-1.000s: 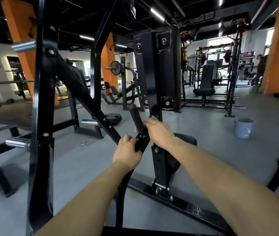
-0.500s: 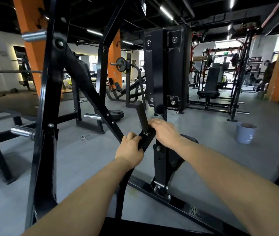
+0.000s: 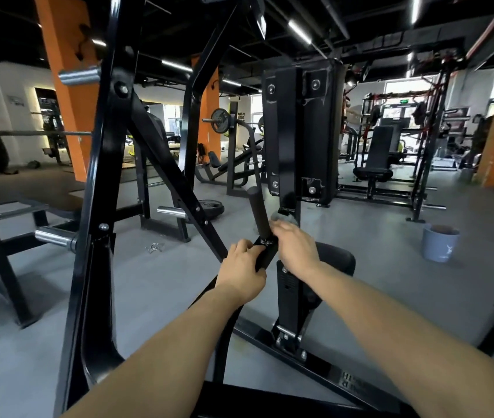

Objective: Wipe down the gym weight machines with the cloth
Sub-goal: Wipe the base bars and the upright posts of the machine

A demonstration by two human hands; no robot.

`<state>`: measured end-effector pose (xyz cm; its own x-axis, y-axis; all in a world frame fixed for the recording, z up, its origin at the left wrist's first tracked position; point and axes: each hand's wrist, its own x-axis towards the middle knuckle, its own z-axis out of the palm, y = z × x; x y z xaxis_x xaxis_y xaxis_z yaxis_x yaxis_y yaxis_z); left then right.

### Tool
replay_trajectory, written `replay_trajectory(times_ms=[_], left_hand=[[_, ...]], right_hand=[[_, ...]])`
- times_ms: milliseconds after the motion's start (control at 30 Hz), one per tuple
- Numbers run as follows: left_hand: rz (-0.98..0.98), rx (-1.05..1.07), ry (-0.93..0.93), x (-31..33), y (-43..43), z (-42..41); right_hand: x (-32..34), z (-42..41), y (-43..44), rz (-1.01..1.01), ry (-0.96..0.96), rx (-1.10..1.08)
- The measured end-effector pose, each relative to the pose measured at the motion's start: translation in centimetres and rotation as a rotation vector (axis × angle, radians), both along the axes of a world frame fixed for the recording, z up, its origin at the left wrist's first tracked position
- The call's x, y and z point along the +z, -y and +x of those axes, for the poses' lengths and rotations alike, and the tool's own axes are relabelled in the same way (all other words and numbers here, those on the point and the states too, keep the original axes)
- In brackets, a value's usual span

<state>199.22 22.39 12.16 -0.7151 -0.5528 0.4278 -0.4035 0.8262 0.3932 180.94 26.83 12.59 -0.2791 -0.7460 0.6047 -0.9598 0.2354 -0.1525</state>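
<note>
Movement at the joint: right hand has crept up the glossy black steel lever arm to the foot of the matte black cylindrical rubber grip. A grey fluffy cloth now pokes out past its blurred fingers, which curl over the bunched cloth and hold it. Left hand stays wrapped round the lever arm just below, steadying it. My read: the wipe is passing from slick painted steel onto the duller, tackier grip, which still looks undone.
</note>
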Motion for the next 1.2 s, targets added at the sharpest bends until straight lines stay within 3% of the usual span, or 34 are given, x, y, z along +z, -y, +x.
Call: replay_trajectory(times_ms=[100, 167, 300, 600, 767, 967, 1067, 1200], left_hand=[[-0.160, -0.034, -0.255, 2.4, -1.5, -0.8], [-0.272, -0.031, -0.318, 4.0, -2.5, -1.1], [-0.406, 0.041, -0.207, 4.5, -1.7, -0.5], [-0.411, 0.193, -0.065, 7.2, -2.3, -1.2], [-0.577, 0.234, 0.067, 11.1, -1.9, -1.8], [-0.423, 0.153, 0.516, 16.9, 0.4, -4.6], [-0.361, 0.172, 0.604, 18.3, 0.2, -6.0], [-0.338, 0.130, 0.520, 18.1, 0.8, -7.5]], right_hand=[[1.2, 0.0, -0.6, 0.047, -0.117, 0.018], [2.5, -0.7, -0.2, 0.103, -0.223, 0.018], [4.2, -2.9, 0.8, 0.202, -0.408, -0.007], [7.9, -5.8, 1.8, 0.339, -0.894, -0.106], [13.8, -4.6, 1.1, 0.214, -0.998, -0.176], [22.9, -3.0, 1.4, -0.037, -1.011, -0.266], [20.4, -3.5, 1.9, -0.061, -0.893, -0.222], [12.9, -6.6, 1.7, 0.219, -0.911, -0.132]])
